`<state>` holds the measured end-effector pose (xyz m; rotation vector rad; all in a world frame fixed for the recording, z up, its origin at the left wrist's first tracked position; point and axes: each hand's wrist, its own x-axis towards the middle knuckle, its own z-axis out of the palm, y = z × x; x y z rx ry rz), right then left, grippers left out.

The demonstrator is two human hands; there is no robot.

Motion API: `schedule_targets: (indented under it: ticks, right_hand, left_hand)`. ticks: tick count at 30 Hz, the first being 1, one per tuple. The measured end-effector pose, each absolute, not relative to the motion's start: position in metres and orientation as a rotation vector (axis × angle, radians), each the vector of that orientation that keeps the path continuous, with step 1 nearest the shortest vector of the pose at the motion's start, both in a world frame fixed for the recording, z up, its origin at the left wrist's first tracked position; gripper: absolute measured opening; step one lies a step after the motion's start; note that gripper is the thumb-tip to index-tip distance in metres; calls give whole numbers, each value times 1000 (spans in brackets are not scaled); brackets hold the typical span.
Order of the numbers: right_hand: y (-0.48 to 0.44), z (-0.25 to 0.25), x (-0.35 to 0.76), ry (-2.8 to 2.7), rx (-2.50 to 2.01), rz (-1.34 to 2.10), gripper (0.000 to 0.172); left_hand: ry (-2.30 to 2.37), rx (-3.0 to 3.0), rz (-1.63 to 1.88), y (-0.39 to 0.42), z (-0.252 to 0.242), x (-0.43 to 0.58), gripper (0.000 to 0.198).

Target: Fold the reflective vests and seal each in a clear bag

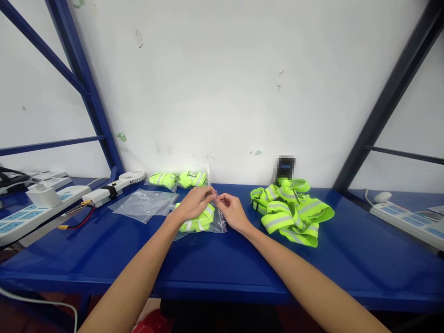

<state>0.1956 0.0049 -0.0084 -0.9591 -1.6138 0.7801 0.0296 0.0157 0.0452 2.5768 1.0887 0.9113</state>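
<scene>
Occupying the clear bag (219, 224) are seemingly bundled straps (200, 222).

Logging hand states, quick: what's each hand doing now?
Left hand: closed, pinching the clear plastic bag of neon-yellow grey-striped strap.
Right hand: closed, pinching the same bag.

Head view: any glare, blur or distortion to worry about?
Head view: wall brightest low in the middle; small glints on the clear bag at the hands; side posts lean outward, likely wide-angle stretch; blocky pixels hide a dark object behind the neon straps; no obvious motion blur on either hand.
</scene>
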Motion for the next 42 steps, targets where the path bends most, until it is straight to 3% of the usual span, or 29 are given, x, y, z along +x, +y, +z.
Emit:
schedule_targets:
  ticks: [10, 20, 28, 37, 42]
  right_hand:
    - [0, -9, 196, -1685, -961, 751, 19]
    - [-2, -10, 197, -1679, -1006, 1003, 28]
    - [1, -13, 188, -1738, -983, 713, 23]
    - [-8, -7, 187, -1766, -1031, 642, 20]
    - [-5, -9, 181, -1703, -1144, 580, 31]
  left_hand:
    - [1231, 2558, 969, 12, 49, 28, 24]
    - [1424, 2433, 1164, 25, 41, 16, 22]
    - [1469, 2392, 1185, 28, 39, 17, 23]
    - [1392, 2380, 1223, 28, 39, 13, 25]
    - [1396, 2446, 1126, 19, 42, 25, 23]
